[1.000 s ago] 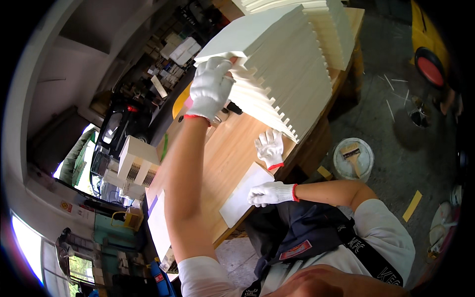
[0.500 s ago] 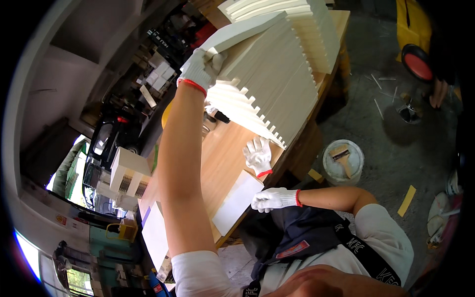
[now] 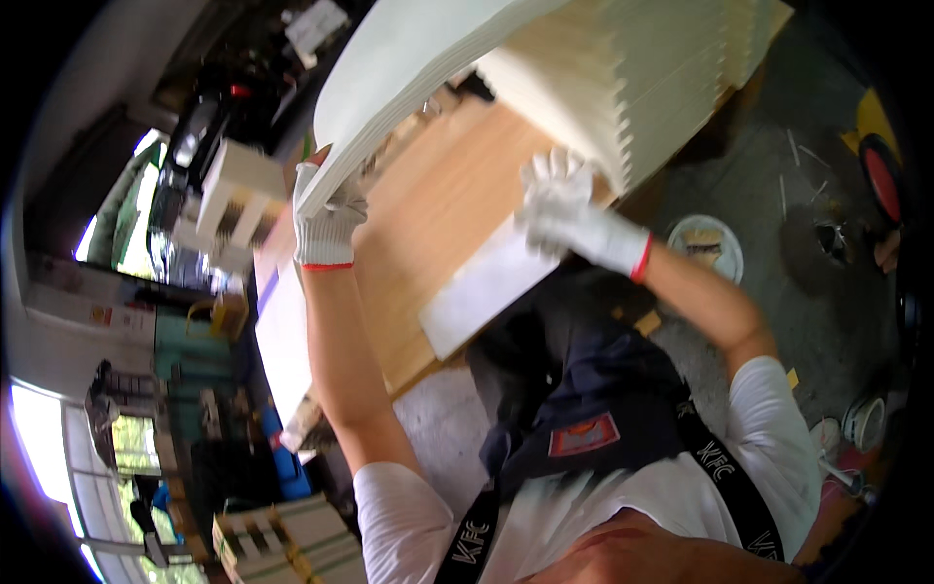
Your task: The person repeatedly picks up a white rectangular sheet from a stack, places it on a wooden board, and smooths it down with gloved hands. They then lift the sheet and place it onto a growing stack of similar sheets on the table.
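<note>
While my left hand, in a white knit glove with a red cuff, is raised at the end of a straight arm, its fingers are closed around the lower corner of a large white board, which I hold tilted up off the bench so that its broad face sweeps from the glove toward the top of the view. That board is clear of the wooden workbench below it and runs up beside the stack of cream boards, whose stepped ends stand on the far end of the bench; whether the raised board touches the stack at its far end I cannot tell. My right hand, gloved the same way, is reached forward with its fingers spread, and it sits at the bottom edge of that stack, just above the near edge of the bench; the blur keeps me from saying whether the fingertips press on the boards. Just beside that hand, a flat white panel lies on the bench and overhangs its near edge toward my dark apron. On the concrete floor to my right stands a white bucket with a brush lying in it, well apart from both hands. At the far left of the bench a small white slotted block stands near the edge.
</note>
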The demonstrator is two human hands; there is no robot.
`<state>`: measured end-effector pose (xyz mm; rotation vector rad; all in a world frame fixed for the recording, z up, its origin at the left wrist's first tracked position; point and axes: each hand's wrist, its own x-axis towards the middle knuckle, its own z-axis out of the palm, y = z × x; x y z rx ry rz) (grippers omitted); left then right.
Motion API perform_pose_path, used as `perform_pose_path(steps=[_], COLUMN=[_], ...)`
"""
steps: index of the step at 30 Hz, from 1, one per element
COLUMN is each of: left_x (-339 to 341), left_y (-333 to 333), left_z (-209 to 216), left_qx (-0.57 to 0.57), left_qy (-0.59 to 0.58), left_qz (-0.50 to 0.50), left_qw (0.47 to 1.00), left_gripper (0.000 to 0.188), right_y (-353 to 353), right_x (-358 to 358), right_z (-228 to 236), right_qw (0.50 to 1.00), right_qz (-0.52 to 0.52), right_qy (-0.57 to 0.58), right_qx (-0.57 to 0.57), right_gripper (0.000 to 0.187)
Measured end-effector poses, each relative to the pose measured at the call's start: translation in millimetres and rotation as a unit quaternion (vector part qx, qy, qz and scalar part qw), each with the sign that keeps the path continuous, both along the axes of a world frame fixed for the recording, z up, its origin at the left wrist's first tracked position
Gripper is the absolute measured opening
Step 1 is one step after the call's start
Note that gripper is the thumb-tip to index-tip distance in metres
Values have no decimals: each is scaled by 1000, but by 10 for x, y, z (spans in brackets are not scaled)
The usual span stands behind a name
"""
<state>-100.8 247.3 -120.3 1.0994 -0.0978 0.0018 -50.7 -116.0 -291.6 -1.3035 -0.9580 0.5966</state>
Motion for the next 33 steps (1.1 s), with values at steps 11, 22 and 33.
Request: perform_pose_path(steps=[11,22,33], left_x=[-1376,-1220,-1910], left_y=[121,91,-531], left_z=[-1805,-2004,-2216], left_qx=[84,403,710], left_qy=[213,278,121], left_qz=[278,252,330], left_qw=[933,835,610], left_gripper=[60,32,60], right_y=[861,945,115], right_x=[402,1023,260], right_z=[635,-494,-258], right_qw=[878,902,648], right_qz=[-118,-96,-153], right_qy=[-54,-166,-543], right_qx=[-460,-387,-511], right_gripper=[62,57,49])
